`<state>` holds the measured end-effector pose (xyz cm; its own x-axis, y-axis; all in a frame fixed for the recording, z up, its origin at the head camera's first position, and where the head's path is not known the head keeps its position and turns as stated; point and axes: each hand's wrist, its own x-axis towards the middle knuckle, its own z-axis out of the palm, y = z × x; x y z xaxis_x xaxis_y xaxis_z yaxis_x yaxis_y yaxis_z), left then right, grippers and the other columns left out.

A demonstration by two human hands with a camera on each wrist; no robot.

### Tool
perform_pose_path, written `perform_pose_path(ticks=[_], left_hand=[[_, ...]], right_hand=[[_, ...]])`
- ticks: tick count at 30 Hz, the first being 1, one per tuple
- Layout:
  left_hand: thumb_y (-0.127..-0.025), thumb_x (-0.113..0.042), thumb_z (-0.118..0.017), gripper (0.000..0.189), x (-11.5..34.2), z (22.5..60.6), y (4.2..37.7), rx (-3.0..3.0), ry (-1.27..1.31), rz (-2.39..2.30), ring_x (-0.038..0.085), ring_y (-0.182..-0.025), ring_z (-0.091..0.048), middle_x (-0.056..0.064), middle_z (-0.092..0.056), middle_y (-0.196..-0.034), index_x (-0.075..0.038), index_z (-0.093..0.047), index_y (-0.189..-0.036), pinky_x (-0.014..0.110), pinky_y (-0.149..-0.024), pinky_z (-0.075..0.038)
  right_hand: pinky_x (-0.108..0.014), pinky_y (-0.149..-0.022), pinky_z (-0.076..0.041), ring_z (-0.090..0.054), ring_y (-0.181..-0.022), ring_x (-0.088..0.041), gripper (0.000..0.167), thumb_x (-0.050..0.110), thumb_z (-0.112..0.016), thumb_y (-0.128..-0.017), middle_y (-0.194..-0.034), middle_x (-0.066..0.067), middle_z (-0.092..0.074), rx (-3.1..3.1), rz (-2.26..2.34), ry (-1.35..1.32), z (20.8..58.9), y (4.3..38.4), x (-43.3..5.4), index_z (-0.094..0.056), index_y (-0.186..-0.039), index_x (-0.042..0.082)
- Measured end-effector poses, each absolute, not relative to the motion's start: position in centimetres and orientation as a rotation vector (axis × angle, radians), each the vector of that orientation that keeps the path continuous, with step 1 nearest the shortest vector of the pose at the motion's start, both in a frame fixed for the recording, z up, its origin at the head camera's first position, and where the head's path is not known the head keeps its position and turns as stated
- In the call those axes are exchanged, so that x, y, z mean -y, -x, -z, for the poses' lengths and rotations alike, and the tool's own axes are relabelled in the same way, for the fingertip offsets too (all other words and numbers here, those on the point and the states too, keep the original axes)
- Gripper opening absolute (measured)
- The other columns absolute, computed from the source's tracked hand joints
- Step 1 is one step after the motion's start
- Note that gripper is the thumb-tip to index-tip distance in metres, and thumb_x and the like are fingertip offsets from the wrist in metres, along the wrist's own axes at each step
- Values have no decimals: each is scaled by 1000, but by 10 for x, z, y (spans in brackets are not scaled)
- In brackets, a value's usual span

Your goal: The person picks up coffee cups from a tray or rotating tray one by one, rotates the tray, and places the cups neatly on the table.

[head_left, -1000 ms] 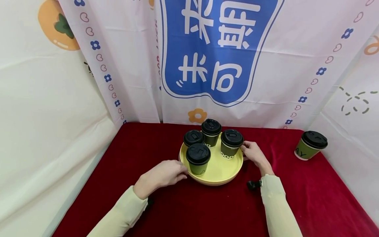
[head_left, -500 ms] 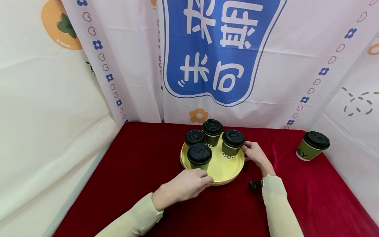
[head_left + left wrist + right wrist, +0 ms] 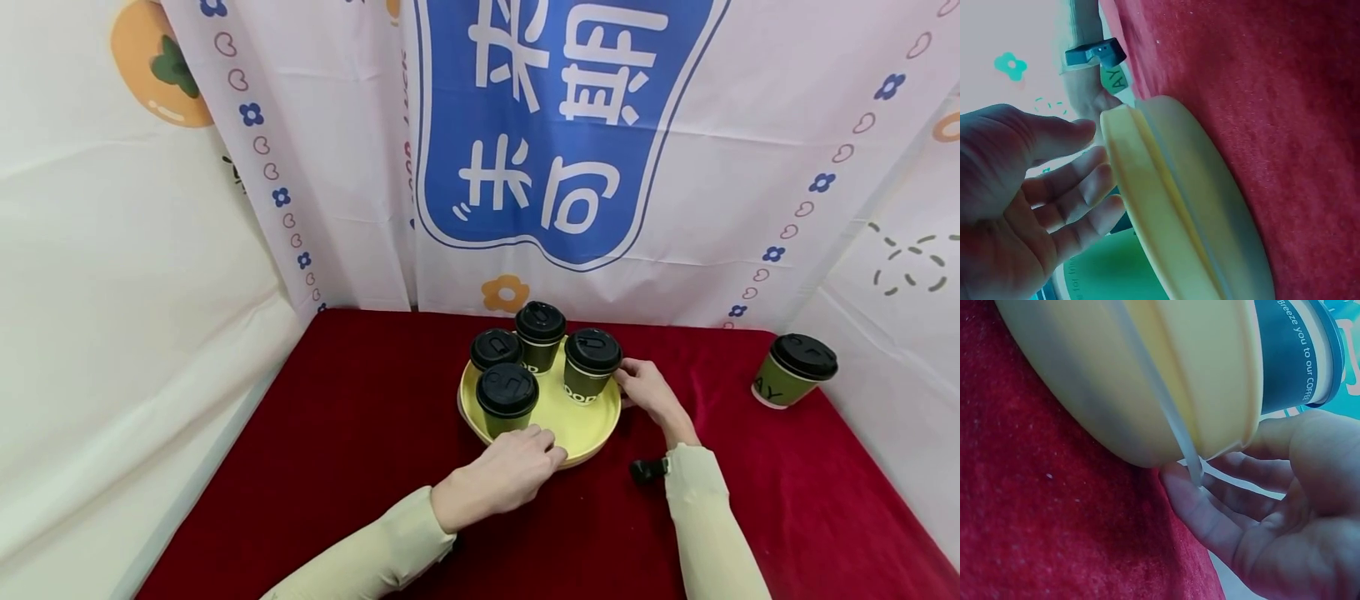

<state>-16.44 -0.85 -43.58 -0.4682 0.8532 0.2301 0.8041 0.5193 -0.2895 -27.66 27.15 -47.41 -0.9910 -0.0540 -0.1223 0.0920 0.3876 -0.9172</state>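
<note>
A round yellow tray (image 3: 566, 421) lies on the red cloth. Several green paper coffee cups with black lids stand on it; the front cup (image 3: 506, 398) is nearest my left hand (image 3: 506, 473). That hand is at the tray's front edge, its loosely bent fingers (image 3: 1100, 181) right at the rim and the thumb apart from them. My right hand (image 3: 651, 392) grips the tray's right edge beside another cup (image 3: 588, 371). In the right wrist view its thumb lies by the upper rim and a finger (image 3: 1194, 500) reaches under the paler lower layer (image 3: 1085, 381).
One more lidded coffee cup (image 3: 787, 373) stands apart at the right side of the red cloth (image 3: 360, 400). A white printed curtain (image 3: 345, 208) hangs behind the table, and white cloth walls (image 3: 135, 333) close in both sides.
My left hand has slid from the tray's left edge rightward along to its front edge. My right hand keeps its place at the right edge, and the cups stay on the tray.
</note>
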Motion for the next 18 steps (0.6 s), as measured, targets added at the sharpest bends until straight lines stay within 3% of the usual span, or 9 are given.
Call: perform_pose_path(ticks=[8, 18], left_hand=[[-89, -17, -67, 6, 7, 441, 168, 2421, 1347, -229, 13, -75, -57, -4, -59, -82, -20, -64, -86, 22, -53, -46], [-88, -17, -69, 6, 13, 444, 171, 2451, 1343, -202, 14, -76, -57, -4, -59, -83, -21, -65, -87, 24, -54, -46]], right_hand=[[-35, -63, -59, -62, -70, -16, 25, 14, -49, -101, -83, -9, -60, -2519, 1657, -56, 476, 278, -273, -59, -113, -5], [-36, -64, -59, -60, -74, -17, 20, 10, -48, -100, -83, -10, -59, -2527, 1653, -42, 476, 276, -271, -59, -108, -5]])
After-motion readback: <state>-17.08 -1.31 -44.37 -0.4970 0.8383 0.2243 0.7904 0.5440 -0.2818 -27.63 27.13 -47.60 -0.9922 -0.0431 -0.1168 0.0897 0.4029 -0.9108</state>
